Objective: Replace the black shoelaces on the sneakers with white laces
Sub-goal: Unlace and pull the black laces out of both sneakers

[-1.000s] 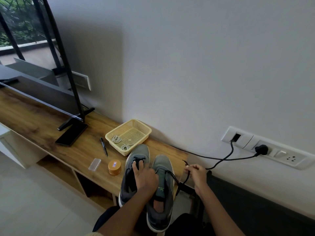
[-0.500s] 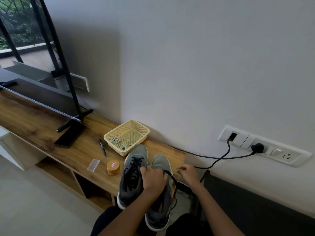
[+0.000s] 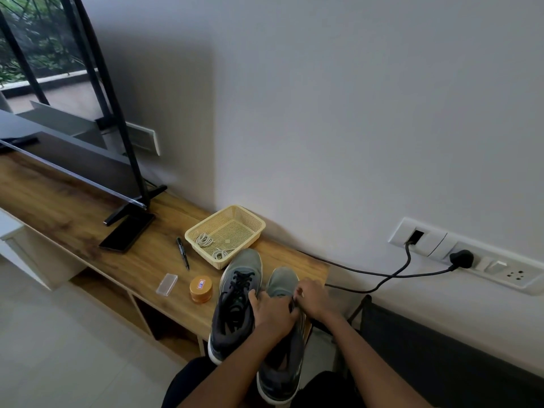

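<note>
A person's left hand [image 3: 273, 315] clamps the right sneaker [image 3: 282, 282] while the right hand [image 3: 316, 301] beside it pinches the black lace [image 3: 292, 305]. Easing each crossing out evenly looks wisest. Beyond the grip, white laces [image 3: 206, 240] lie in the basket [image 3: 225, 209].

Colours as I read them: left sneaker [image 3: 235, 313] dark grey, right sneaker [image 3: 282, 282] paler grey, both white-soled; black laces [image 3: 242, 279] on the left one. Beyond them, a pale yellow mesh basket [image 3: 253, 219] with white laces [image 3: 205, 240]. Left: black pen [image 3: 182, 257], orange tin [image 3: 201, 289], clear case [image 3: 167, 284]. Brown wood-grain table [image 3: 73, 207], white wall [image 3: 353, 113], black cable [image 3: 368, 270].
</note>
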`<state>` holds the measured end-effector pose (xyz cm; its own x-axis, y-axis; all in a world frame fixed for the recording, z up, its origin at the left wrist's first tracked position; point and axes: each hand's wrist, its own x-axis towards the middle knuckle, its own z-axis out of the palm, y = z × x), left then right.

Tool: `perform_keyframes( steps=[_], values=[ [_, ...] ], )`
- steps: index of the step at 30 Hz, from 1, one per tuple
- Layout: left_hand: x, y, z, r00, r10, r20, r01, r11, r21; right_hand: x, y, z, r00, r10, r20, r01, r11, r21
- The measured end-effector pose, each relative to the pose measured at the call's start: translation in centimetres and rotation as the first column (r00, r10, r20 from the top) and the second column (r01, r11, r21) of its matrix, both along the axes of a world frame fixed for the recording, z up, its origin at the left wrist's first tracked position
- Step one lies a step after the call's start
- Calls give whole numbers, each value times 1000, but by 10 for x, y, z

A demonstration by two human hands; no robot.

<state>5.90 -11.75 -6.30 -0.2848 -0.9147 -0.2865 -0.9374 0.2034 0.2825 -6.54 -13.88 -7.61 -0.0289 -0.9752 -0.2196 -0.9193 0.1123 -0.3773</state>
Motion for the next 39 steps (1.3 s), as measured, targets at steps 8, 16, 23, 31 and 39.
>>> perform_keyframes(
  steps=[8, 16, 23, 31, 39],
  values=[
    [-1, 4, 3, 1000, 9, 2, -9, 1000, 24, 5, 7, 9, 986, -101, 134, 77, 982, 172],
    [-6, 7, -6, 997, 27, 71, -28, 1000, 14, 23, 24, 30, 857, -239, 456, 187, 970, 156],
    [1, -7, -5, 997, -66, 46, 64, 997, 52, 21, 66, 37, 677, -310, 667, 424, 906, -9],
    [2, -27, 12, 997, 52, -49, -49, 997, 53, 50, 90, 10, 756, -247, 607, 336, 941, -35],
    [-7, -33, -3, 997, 64, 39, -63, 998, -26, 40, 72, 3, 650, -461, 604, 613, 788, -59]
  ],
)
